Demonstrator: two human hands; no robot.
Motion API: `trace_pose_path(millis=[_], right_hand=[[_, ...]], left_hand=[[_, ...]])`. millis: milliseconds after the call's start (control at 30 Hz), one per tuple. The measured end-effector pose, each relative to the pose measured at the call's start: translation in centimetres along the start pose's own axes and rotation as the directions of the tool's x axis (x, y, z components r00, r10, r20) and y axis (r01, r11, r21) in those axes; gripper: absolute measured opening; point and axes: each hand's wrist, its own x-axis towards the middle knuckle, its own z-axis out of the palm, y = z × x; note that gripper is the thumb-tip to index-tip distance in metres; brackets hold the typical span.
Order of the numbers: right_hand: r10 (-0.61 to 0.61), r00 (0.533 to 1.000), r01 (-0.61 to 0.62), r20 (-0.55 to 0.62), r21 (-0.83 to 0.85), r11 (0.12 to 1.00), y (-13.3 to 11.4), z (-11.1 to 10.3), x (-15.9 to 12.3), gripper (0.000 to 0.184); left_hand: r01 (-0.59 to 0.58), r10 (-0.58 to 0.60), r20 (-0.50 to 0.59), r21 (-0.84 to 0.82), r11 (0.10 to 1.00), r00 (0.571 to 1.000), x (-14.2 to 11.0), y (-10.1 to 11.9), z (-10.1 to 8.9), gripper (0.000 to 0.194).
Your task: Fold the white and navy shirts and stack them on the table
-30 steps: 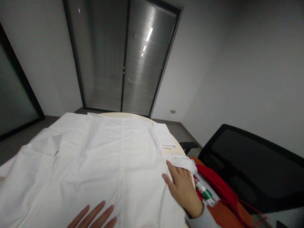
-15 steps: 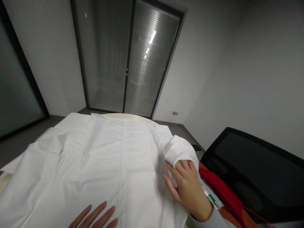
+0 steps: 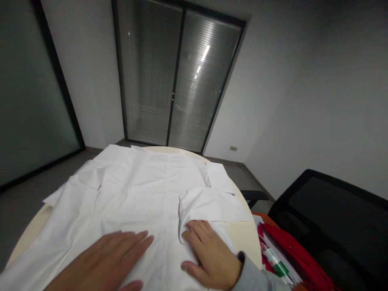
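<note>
A white garment (image 3: 148,198), like a shirt or lab coat with a seam down its middle, lies spread over a round table. My left hand (image 3: 106,258) rests palm down on its lower left part, fingers stretched out. On the other side of the seam, my right hand (image 3: 209,250) lies at the edge of a folded-in flap (image 3: 209,206), probably a sleeve. Its fingertips are partly covered by the cloth, and its thumb stands apart on the garment. No pinch shows in either hand.
The table's pale rim (image 3: 244,238) shows around the garment. To the right stand a black mesh-backed chair (image 3: 330,218), red cloth (image 3: 291,246) and a clear packet with green marks (image 3: 277,262). Behind are a glass partition with blinds (image 3: 178,81) and grey walls.
My right hand has moved left and down, bringing the lifted flap inward onto the garment. My left hand has come further forward into view. The camera has shifted slightly.
</note>
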Motion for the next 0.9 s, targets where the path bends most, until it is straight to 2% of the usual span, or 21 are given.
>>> trace_pose_path(millis=[33,100,167,200,267,367,467,567,700,900], right_hand=[[0.010,1.000,-0.010,0.000,-0.005,1.000,-0.1,0.0,0.0,0.051],[0.014,1.000,-0.014,-0.006,-0.013,1.000,-0.2,0.2,0.0,0.051],[0.018,1.000,-0.018,-0.026,-0.013,1.000,-0.2,0.5,0.0,0.053],[0.019,0.999,-0.020,-0.035,-0.013,1.000,-0.2,0.8,-0.1,0.055],[0.018,0.998,-0.018,-0.053,-0.010,1.000,0.0,1.2,-0.3,0.060],[0.028,0.996,-0.028,-0.084,-0.001,1.000,0.2,1.8,-0.6,0.060],[0.052,0.991,-0.052,-0.120,0.004,0.999,0.1,1.9,-0.6,0.053],[0.033,0.990,-0.030,-0.140,0.024,0.999,0.0,1.9,-0.6,0.051],[0.042,0.992,-0.038,-0.122,0.034,0.999,0.0,1.7,-0.6,0.048],[0.084,0.991,-0.086,-0.102,-0.018,0.996,-0.2,1.6,-0.6,0.049]], left_hand=[[0.073,-0.072,0.051,-0.017,0.997,0.996,2.2,0.4,-1.6,0.055],[0.139,-0.138,0.185,0.009,0.990,0.973,7.6,1.8,-3.9,0.051],[0.117,-0.117,0.265,0.013,0.993,0.957,13.3,3.5,-4.5,0.046],[0.087,-0.077,0.282,-0.022,0.996,0.956,16.0,4.4,-4.1,0.045],[0.046,-0.016,0.269,-0.105,0.993,0.963,20.5,6.1,-2.1,0.050],[0.004,0.034,0.231,-0.162,0.987,0.972,25.0,8.1,2.8,0.071],[-0.018,0.063,0.313,-0.144,0.989,0.948,27.3,9.3,7.1,0.093],[-0.070,0.120,0.331,-0.159,0.985,0.936,27.9,9.9,9.1,0.092],[-0.223,0.283,0.234,-0.254,0.941,0.930,27.2,9.8,9.4,0.071],[-0.247,0.292,0.230,-0.207,0.947,0.928,27.1,9.4,9.3,0.055]])
